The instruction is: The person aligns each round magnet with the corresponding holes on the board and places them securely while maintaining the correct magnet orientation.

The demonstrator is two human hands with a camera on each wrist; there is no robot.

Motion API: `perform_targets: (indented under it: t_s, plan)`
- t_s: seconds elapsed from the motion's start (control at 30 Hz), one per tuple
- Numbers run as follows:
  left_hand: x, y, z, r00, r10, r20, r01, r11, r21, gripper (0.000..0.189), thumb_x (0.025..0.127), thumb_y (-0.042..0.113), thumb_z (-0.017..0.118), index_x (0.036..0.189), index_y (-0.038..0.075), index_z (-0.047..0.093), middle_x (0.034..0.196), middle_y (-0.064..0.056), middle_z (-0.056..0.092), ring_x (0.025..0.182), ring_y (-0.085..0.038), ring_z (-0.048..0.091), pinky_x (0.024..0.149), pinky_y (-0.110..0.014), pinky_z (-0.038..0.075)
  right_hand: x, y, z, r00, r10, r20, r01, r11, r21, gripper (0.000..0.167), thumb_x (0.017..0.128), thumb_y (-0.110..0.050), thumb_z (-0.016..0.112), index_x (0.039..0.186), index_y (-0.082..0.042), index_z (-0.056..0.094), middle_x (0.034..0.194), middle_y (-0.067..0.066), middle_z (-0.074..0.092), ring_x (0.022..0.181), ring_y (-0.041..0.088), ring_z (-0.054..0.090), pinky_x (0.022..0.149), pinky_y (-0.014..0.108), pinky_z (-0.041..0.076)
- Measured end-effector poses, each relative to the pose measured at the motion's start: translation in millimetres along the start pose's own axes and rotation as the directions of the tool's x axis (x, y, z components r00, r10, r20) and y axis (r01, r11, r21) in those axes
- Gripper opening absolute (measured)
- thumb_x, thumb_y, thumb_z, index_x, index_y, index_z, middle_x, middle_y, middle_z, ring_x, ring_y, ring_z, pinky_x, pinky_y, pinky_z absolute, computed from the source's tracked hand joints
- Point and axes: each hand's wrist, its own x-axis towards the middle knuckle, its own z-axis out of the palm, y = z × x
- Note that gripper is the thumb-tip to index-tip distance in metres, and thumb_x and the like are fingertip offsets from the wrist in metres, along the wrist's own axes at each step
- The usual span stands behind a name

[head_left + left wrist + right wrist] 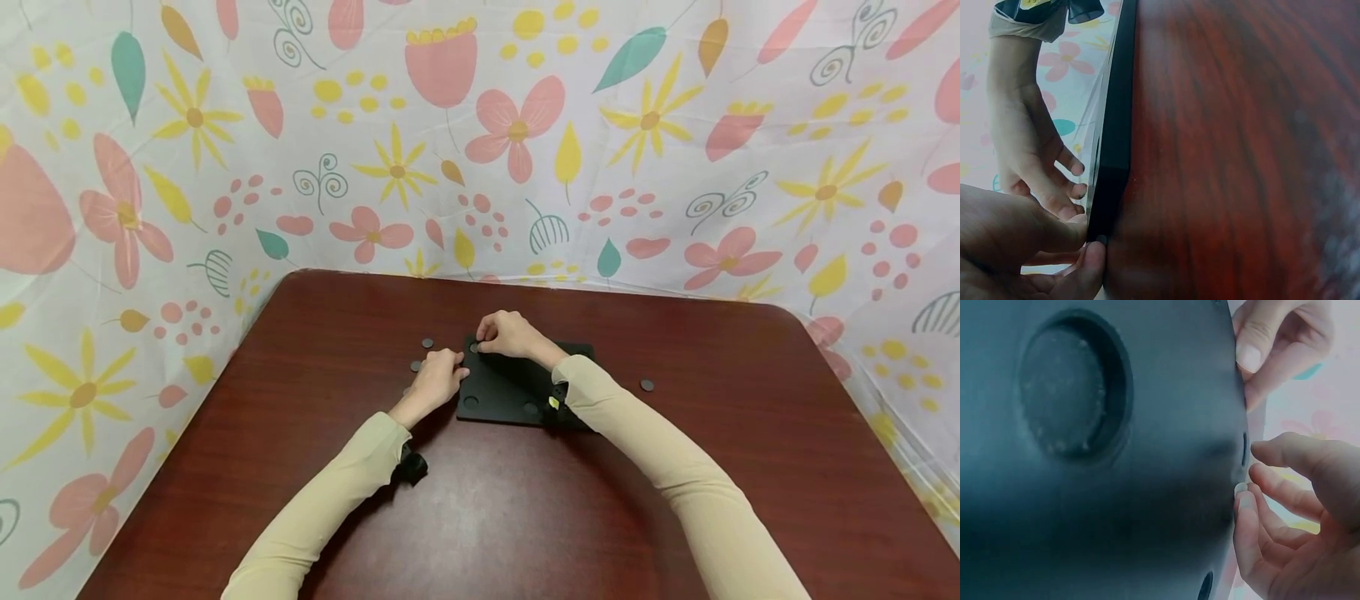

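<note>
A flat black board point(498, 392) with round recesses lies on the table. My left hand point(435, 379) holds its left edge with thumb and index finger. Over the board's far left corner my right hand point(513, 336) bends down, fingertips around a recess point(474, 347). In the right wrist view its fingers point(1288, 450) stand apart at the board's surface, and no disc shows between them. A large round recess point(1063, 394) fills the near part of that view. The right forearm hides much of the board in the head view.
Small dark grey discs lie on the wooden table point(480, 508): one disc point(427, 342) and another disc point(416, 366) left of the board, one more disc point(647, 385) to its right. A flowered cloth point(517, 133) hangs behind the table and along its sides.
</note>
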Motion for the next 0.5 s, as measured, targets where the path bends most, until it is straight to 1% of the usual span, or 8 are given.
perform_targets:
  t_s: [0.1,0.13,0.23,0.27,0.33,0.5]
  plan:
    - [0.2,-0.6,-0.4,1.0,0.012,-0.008,-0.012,1.0,-0.021,0.042,0.097,0.014,0.058,0.136,-0.002,0.053,0.113,-0.023,0.068,0.037,-0.011,0.04,0.041,-0.019,0.032,-3.4,3,-5,1.0,0.003,-0.011,-0.003,1.0,0.031,0.009,0.09,-0.016,0.069,0.096,-0.01,0.071,0.095,0.01,0.072,0.079,0.019,0.067,0.068,0.029,0.053]
    - [0.1,-0.7,-0.7,1.0,0.016,-0.012,-0.016,0.999,-0.033,0.042,0.097,0.013,0.058,0.136,-0.002,0.053,0.111,-0.024,0.068,0.037,-0.011,0.039,0.041,-0.019,0.032,-4.7,4,-7,1.0,0.002,-0.015,-0.001,0.999,0.045,0.009,0.091,-0.016,0.067,0.096,-0.01,0.071,0.093,0.009,0.072,0.076,0.019,0.067,0.067,0.029,0.053]
    - [0.4,-1.2,-1.6,1.0,0.022,-0.016,-0.023,0.998,-0.059,0.042,0.097,0.011,0.059,0.135,-0.003,0.053,0.116,-0.024,0.066,0.037,-0.011,0.037,0.042,-0.02,0.032,-9.9,8,-13,1.0,-0.005,-0.023,0.007,0.996,0.086,0.012,0.094,-0.016,0.063,0.098,-0.007,0.071,0.092,0.009,0.073,0.072,0.019,0.066,0.064,0.028,0.052]
    - [0.4,-1.3,-1.7,1.0,0.023,-0.02,-0.024,0.998,-0.06,0.041,0.097,0.011,0.059,0.135,-0.003,0.053,0.124,-0.024,0.063,0.038,-0.011,0.037,0.043,-0.02,0.032,-12.1,9,-16,1.0,-0.009,-0.025,0.011,0.995,0.097,0.014,0.095,-0.016,0.062,0.1,-0.006,0.071,0.094,0.009,0.073,0.072,0.02,0.066,0.064,0.028,0.052]
    - [0.1,-1.6,-1.6,1.0,0.022,-0.019,-0.023,0.998,-0.062,0.041,0.097,0.011,0.059,0.136,-0.002,0.053,0.134,-0.022,0.057,0.037,-0.011,0.035,0.043,-0.02,0.031,-17.0,12,-21,0.999,-0.015,-0.032,0.018,0.994,0.109,0.018,0.096,-0.017,0.059,0.103,-0.004,0.07,0.097,0.011,0.073,0.073,0.022,0.066,0.064,0.029,0.052]
    - [-2.2,-1.9,-0.5,1.0,0.01,-0.012,-0.011,0.998,-0.069,0.043,0.098,0.013,0.058,0.138,0.0,0.051,0.137,-0.019,0.055,0.036,-0.01,0.032,0.041,-0.02,0.029,-31.5,19,-31,0.999,-0.003,-0.053,0.01,0.991,0.132,0.023,0.098,-0.018,0.057,0.108,-0.002,0.069,0.102,0.015,0.072,0.077,0.027,0.067,0.065,0.029,0.052]
